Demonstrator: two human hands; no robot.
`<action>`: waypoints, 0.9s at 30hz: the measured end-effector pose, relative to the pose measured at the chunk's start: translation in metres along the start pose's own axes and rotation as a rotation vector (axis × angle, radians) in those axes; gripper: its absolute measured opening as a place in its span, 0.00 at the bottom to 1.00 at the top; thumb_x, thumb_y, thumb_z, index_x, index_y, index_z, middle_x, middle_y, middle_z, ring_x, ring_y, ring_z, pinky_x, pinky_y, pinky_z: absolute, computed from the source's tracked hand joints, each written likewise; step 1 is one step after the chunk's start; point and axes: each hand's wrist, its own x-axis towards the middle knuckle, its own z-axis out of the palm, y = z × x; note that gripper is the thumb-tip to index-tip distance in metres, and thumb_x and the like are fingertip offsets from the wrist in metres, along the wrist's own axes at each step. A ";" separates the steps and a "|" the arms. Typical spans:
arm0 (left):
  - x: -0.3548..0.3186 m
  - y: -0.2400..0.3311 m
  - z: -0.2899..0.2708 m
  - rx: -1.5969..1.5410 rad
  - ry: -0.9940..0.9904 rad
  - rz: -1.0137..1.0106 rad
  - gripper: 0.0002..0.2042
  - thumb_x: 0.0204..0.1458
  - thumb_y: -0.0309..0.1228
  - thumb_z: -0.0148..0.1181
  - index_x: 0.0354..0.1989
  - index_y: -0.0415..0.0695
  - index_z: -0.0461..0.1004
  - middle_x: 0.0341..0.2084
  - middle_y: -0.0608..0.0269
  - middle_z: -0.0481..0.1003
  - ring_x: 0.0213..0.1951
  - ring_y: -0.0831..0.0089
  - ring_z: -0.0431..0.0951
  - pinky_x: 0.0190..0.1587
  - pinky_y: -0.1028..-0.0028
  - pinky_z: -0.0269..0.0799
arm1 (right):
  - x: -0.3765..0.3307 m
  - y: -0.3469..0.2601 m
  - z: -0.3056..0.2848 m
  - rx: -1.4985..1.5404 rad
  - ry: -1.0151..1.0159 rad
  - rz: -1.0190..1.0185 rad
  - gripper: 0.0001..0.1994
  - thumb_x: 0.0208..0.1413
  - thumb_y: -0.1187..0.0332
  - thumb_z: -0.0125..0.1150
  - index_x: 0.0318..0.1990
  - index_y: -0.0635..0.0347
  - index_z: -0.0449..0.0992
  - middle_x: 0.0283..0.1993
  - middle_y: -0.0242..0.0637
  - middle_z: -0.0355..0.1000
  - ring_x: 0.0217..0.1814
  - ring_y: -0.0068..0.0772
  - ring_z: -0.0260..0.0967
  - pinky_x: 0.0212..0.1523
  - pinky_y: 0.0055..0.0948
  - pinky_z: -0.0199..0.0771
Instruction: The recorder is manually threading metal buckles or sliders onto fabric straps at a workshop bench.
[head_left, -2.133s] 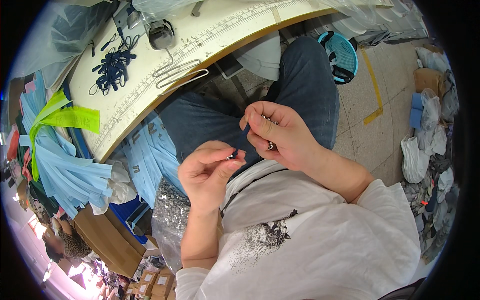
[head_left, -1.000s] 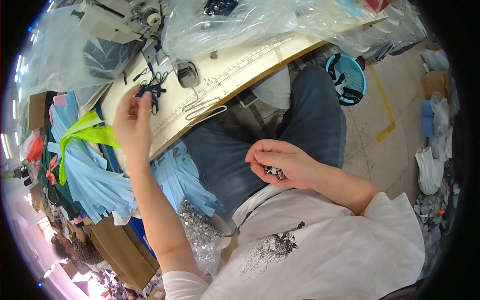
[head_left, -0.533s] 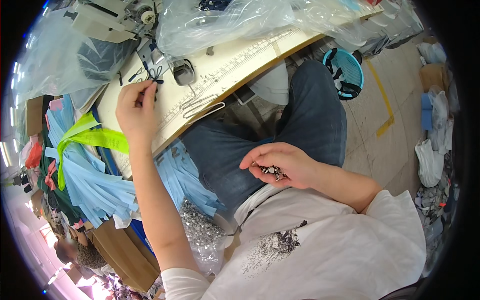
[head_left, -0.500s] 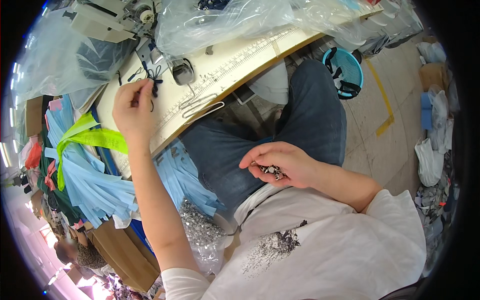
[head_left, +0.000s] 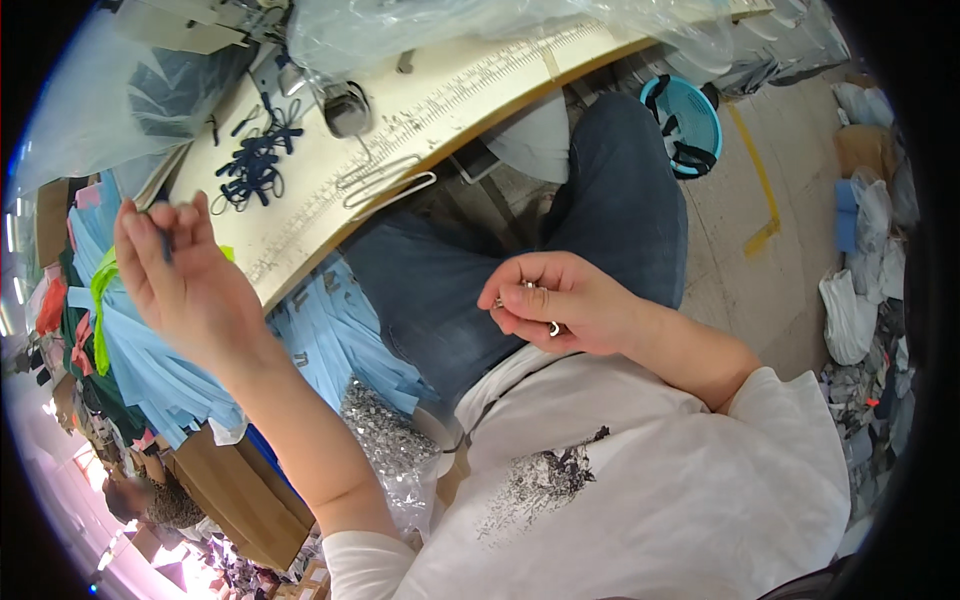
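Note:
My left hand (head_left: 185,290) is raised at the left end of the table, near the light blue fabric strips. Its fingers are loosely curled and apart. A dark blue sliver shows between them; whether it is held or lies behind cannot be made out. Beyond the hand, a loose pile of dark blue looped cord pieces (head_left: 252,170) lies on the table. My right hand (head_left: 570,305), over my lap, is cupped closed around small shiny metal pieces (head_left: 540,287). A few of them peek out between the fingers and below the palm.
The pale table (head_left: 300,225) has ruler markings and bent wire (head_left: 385,185) along its near edge. Clear plastic sheeting (head_left: 430,35) covers the back. Light blue strips (head_left: 335,320) and a clear bag of silvery pieces (head_left: 385,430) sit below. A turquoise basket (head_left: 695,130) stands right.
My left hand has moved left and back from the cords, uncovering the pile, and its pinched fingers have spread. My right fingers have closed further over the metal pieces. The view has shifted slightly.

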 end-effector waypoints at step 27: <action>-0.188 -0.008 0.029 0.082 -0.084 -0.666 0.07 0.59 0.23 0.52 0.43 0.35 0.71 0.33 0.59 0.73 0.29 0.76 0.72 0.28 0.75 0.70 | 0.004 -0.005 -0.007 -0.032 -0.007 -0.123 0.12 0.62 0.68 0.55 0.49 0.64 0.74 0.36 0.33 0.72 0.18 0.09 0.54 0.14 0.13 0.47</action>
